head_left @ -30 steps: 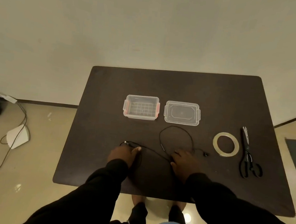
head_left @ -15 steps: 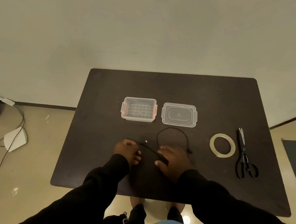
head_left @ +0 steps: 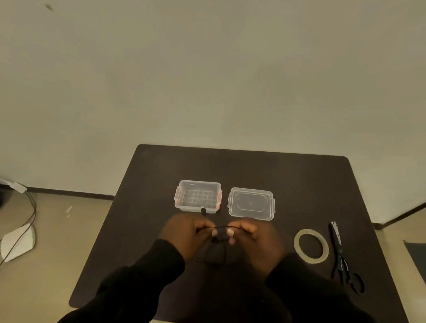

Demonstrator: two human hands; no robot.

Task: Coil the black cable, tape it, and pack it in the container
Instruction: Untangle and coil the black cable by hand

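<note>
Closest to the camera, bottom of the frame: two black sleeves [head_left: 143,279] coming up from the lower edge, one per arm. Just above them, two bare hands, raised a bit over the dark table [head_left: 152,181] around the lower middle of the picture.

The left hand [head_left: 184,234] is curled closed with its fingertips pinching the black cable [head_left: 219,236]. The right hand [head_left: 256,241] is doing the same from the other side, thumb and fingers pressed on the cable. So that's one cable, held between both hands, with a short taut bit running across the gap. A few loose loops hang down below the hands, though they're blurry against the dark tabletop and I can't count them. One plug end sticks up above the left hand, overlapping the front wall of the container.

Lower right of the frame: one roll of clear tape [head_left: 311,245] lying flat, and right beside it one pair of black scissors [head_left: 343,259], blades pointing away.

Further back, centre: one clear container [head_left: 198,196] with reddish latches, open, and its one clear lid [head_left: 251,203] lying next to it on the right. They sit near each other without touching.

Left edge, down on the floor: one white object [head_left: 18,241] with a thin cord [head_left: 30,211] trailing past it.

No brand, label or writing readable on anything.
</note>
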